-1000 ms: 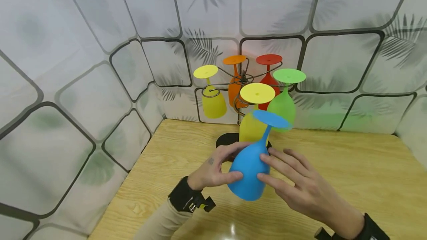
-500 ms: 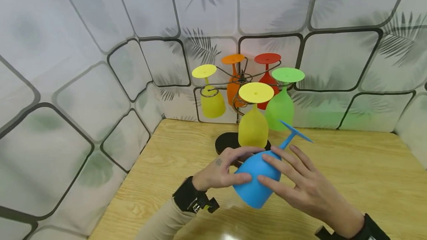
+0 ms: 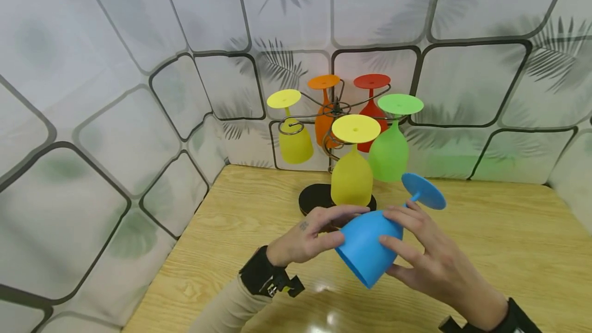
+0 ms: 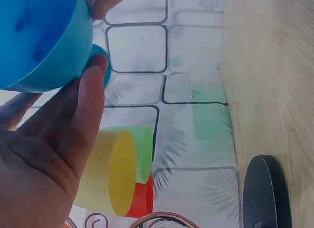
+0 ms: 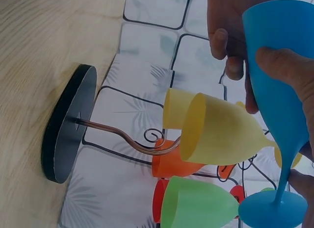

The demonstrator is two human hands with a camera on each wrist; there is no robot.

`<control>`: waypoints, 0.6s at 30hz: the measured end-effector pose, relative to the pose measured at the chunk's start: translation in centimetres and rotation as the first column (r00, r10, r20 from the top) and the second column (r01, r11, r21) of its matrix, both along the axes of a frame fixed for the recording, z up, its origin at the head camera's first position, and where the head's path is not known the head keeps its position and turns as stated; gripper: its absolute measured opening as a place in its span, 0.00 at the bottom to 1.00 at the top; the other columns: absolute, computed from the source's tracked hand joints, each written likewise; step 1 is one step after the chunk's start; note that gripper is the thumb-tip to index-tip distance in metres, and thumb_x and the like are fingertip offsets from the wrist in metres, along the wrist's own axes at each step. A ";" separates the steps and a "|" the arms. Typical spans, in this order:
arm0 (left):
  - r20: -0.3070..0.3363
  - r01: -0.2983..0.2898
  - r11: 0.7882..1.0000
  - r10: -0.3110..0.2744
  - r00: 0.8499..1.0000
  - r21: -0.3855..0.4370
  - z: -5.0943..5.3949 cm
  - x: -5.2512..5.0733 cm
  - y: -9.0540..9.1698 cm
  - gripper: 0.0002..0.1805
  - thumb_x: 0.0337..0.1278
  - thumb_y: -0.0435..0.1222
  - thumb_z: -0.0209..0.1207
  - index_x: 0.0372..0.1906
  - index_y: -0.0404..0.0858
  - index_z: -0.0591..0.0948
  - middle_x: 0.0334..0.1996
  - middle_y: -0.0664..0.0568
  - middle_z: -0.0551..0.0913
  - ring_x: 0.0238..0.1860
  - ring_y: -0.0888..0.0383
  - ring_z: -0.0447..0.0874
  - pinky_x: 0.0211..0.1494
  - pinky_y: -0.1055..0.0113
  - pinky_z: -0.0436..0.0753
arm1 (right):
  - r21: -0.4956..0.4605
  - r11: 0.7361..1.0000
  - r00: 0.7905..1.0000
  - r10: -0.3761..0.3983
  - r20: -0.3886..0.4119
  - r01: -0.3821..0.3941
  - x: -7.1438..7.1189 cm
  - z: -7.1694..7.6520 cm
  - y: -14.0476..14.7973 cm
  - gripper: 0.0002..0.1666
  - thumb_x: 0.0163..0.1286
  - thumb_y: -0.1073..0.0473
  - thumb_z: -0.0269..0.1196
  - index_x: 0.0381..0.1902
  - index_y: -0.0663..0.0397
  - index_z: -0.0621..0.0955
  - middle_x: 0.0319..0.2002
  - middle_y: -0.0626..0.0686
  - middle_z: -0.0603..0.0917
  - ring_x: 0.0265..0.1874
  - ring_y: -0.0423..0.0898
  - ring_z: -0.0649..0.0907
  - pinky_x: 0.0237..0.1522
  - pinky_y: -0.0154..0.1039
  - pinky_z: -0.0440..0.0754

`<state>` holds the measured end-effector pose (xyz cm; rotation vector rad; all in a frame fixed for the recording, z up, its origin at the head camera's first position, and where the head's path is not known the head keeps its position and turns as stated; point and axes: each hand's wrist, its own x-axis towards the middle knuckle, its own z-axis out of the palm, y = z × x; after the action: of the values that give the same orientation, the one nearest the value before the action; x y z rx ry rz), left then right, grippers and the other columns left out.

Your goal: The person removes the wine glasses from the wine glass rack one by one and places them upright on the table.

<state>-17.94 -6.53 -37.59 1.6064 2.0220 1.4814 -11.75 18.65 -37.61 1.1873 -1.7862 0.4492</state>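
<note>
A blue plastic goblet (image 3: 367, 245) is held tilted above the table, its mouth down toward the left and its foot up at the right. My left hand (image 3: 305, 236) grips the bowl near the rim, thumb in front and fingers behind. On the other side, my right hand (image 3: 437, 266) holds the bowl's upper part, with fingers near the stem. The right wrist view shows the goblet's stem and round foot (image 5: 272, 209) whole; in the left wrist view I see into the bowl (image 4: 44, 37).
Behind the hands stands a curled metal rack (image 3: 336, 109) with a black base (image 3: 316, 197). Upside down on it hang a front yellow goblet (image 3: 351, 179), another yellow goblet (image 3: 296, 145), an orange goblet (image 3: 322, 122), a red goblet (image 3: 371, 111) and a green goblet (image 3: 389, 155). Patterned walls enclose the wooden table (image 3: 222, 209).
The blue goblet has tipped from nearly upright, mouth down, so that its foot swung right and downward. The right fingers have shifted round the bowl toward the stem. The rack has stayed still.
</note>
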 end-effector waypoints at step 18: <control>-0.130 -0.062 0.992 0.076 0.989 0.106 0.9 0.7 1.1 0.41 0.65 0.43 0.66 0.76 0.32 0.62 0.67 0.37 0.75 0.61 0.55 0.81 0.61 0.63 0.84 | -0.224 0.971 0.961 -0.026 0.274 0.090 -0.6 -2.7 2.0 0.53 0.66 0.31 0.64 0.60 0.80 0.69 0.55 0.72 0.78 0.69 0.37 0.72 0.64 0.25 0.72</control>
<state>-17.22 -5.44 -36.73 1.7352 2.1252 1.5642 -12.32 20.65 -40.33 0.9398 -1.9296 0.7962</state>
